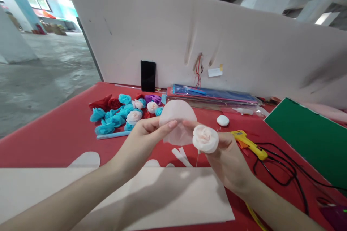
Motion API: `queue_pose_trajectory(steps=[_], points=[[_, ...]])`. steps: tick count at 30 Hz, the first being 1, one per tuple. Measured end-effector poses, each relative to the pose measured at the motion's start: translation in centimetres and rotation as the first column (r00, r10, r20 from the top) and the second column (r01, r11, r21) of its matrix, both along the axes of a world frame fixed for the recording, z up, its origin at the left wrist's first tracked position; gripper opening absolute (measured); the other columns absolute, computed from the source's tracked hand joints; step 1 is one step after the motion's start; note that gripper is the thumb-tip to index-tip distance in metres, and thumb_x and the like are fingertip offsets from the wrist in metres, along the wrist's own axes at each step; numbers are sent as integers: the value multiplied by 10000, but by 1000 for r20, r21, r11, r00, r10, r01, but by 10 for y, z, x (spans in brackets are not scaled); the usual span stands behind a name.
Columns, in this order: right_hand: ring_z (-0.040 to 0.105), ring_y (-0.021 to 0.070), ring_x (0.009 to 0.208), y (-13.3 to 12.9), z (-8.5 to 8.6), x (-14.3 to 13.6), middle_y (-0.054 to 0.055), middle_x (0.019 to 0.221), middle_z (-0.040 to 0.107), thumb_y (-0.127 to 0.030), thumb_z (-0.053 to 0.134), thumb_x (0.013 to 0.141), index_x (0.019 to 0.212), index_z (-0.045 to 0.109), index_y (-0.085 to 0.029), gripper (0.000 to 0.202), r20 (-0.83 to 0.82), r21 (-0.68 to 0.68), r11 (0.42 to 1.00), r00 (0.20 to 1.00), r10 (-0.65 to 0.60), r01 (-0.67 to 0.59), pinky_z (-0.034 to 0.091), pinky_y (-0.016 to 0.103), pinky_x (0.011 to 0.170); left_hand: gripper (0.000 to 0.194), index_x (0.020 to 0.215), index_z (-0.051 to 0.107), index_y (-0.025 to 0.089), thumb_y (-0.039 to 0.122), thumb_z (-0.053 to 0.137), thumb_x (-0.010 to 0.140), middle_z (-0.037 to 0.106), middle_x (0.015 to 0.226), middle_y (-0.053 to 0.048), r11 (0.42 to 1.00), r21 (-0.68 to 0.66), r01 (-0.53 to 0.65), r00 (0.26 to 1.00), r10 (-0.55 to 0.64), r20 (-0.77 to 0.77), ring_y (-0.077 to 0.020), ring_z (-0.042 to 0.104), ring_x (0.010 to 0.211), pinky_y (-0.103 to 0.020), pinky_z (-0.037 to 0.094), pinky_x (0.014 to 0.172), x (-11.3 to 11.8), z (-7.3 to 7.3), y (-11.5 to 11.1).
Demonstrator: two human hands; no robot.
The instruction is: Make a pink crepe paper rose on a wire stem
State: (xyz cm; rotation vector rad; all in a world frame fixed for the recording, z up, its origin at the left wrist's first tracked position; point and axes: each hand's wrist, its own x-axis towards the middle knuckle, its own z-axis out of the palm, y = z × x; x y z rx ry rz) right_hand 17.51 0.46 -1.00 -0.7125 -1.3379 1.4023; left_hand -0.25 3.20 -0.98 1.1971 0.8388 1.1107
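Observation:
Between my hands, above the red table, is a thin pale pink paper petal (179, 110). My left hand (151, 131) pinches it near its middle, thumb in front. My right hand (227, 155) holds a whitish-pink paper rose (205, 139) on a thin stem, and its index fingertip also meets the petal. The rose partly hides the right fingers. Below my hands lies a large pale pink paper sheet (162, 202), with white strips (181, 156) and a loose cut petal (86, 159) beyond its far edge.
Finished blue, red, purple and pink paper flowers (116, 115) lie at the left. A yellow glue gun (252, 145) with black cable rests at the right, beside a green board (306, 140). A phone (148, 75) leans against the white partition (162, 29); wrapped paper sheets (217, 95) lie along it.

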Motion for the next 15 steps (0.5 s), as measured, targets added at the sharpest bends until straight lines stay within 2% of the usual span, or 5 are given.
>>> queue_pose_trajectory(steps=[2, 6, 10, 13, 15], points=[[497, 199, 1155, -1, -1, -1, -23, 1212, 592, -296, 695, 752, 769, 738, -332, 59, 68, 120, 991, 995, -76, 67, 386, 351, 992, 201, 800, 723, 195, 376, 638, 773, 713, 780, -18, 999, 17, -51, 998, 51, -33, -191, 617, 816, -275, 474, 767, 2, 0, -4], [432, 203, 1173, -1, -4, -3, -23, 1200, 520, -337, 683, 756, 721, 732, -351, 62, 107, 334, 919, 961, -257, 209, 344, 363, 1014, 209, 771, 735, 213, 388, 620, 781, 713, 812, -14, 991, 72, -108, 987, 116, -107, -208, 604, 836, -272, 474, 720, 9, -3, -18], [444, 213, 1104, -2, -7, -5, -20, 1195, 502, -321, 676, 762, 722, 726, -367, 80, 115, 364, 894, 940, -321, 261, 370, 393, 965, 176, 704, 721, 262, 339, 600, 805, 676, 942, 11, 984, 168, -53, 991, 72, -112, -162, 583, 801, -210, 459, 617, 16, -2, -31], [459, 196, 1043, -3, -7, -6, -29, 1196, 496, -318, 654, 782, 681, 719, -360, 127, 116, 358, 891, 933, -341, 281, 383, 370, 940, 241, 585, 676, 245, 251, 588, 809, 633, 907, 14, 973, 228, -21, 995, 43, -89, -132, 554, 739, -175, 445, 553, 18, 3, -36], [463, 181, 1021, -4, -7, -7, -34, 1184, 494, -301, 646, 790, 671, 715, -357, 148, 108, 340, 899, 938, -329, 276, 388, 345, 926, 251, 586, 676, 248, 210, 578, 813, 603, 869, 10, 960, 280, -18, 993, 49, -105, -126, 548, 738, -165, 447, 571, 18, 5, -37]])
